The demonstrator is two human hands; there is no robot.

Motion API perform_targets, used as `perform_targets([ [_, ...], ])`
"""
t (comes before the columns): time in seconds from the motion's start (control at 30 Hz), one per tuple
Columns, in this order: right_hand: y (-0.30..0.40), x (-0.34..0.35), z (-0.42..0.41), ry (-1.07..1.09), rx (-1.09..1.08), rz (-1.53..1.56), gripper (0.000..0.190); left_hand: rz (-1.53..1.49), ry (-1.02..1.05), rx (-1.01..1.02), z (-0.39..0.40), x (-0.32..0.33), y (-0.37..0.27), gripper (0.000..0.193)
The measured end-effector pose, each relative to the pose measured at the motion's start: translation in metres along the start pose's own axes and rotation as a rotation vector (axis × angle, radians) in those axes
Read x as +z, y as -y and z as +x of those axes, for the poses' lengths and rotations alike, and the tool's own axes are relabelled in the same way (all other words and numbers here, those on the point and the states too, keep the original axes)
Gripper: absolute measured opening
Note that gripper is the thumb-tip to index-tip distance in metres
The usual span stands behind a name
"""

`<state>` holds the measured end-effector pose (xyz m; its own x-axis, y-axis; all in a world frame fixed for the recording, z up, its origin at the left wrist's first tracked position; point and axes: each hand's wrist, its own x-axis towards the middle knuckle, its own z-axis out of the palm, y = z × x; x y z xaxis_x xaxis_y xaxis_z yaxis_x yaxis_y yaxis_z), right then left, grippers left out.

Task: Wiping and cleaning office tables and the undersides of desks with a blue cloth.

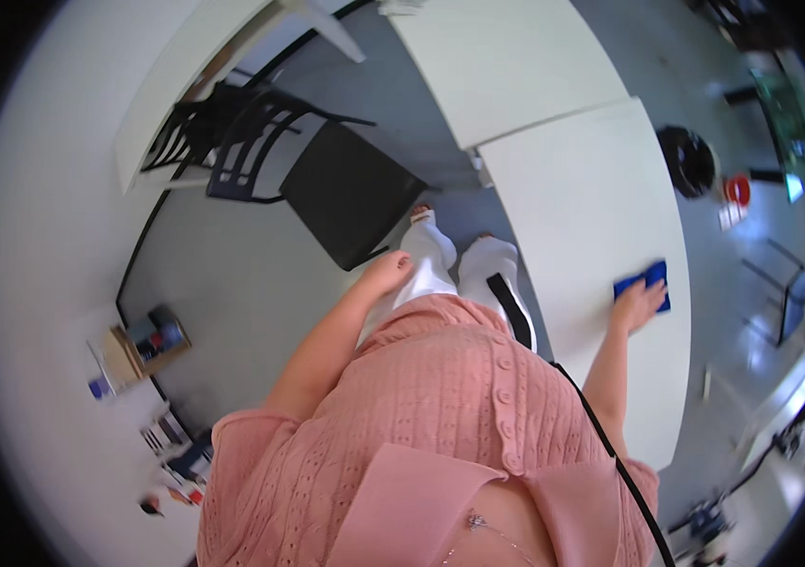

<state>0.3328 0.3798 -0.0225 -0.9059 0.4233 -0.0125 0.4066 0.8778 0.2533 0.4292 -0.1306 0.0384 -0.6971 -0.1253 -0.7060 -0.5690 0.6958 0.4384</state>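
Note:
On the white table lies a folded blue cloth, close to the table's far long edge. My right hand rests palm down across it, fingers spread over the fabric and the arm stretched out to the right. Hanging beside my white trousers, my left hand has its fingers loosely curled, and nothing shows in it. The nearest thing to it, besides the trousers, is the seat of a dark chair.
A second white table adjoins the first. More black chairs stand under another white table at upper left. An open cardboard box sits by the wall. Beyond my table are a black bin-like container and a blue chair.

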Motion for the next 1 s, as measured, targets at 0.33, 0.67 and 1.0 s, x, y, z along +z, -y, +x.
perform_targets([
  [0.33, 0.180, -0.099, -0.069, -0.095, -0.654, 0.587, 0.061, 0.133, 0.100, -0.129, -0.002, 0.001, 0.072, 0.039],
  [0.67, 0.019, -0.019, 0.012, -0.176, 0.137, 0.417, 0.052, 0.073, 0.038, -0.062, -0.006, -0.019, 0.088, 0.038],
  [1.0, 0.195, -0.080, 0.024, -0.054, -0.285, 0.546, 0.064, 0.015, 0.154, -0.017, -0.019, -0.017, 0.026, 0.036],
])
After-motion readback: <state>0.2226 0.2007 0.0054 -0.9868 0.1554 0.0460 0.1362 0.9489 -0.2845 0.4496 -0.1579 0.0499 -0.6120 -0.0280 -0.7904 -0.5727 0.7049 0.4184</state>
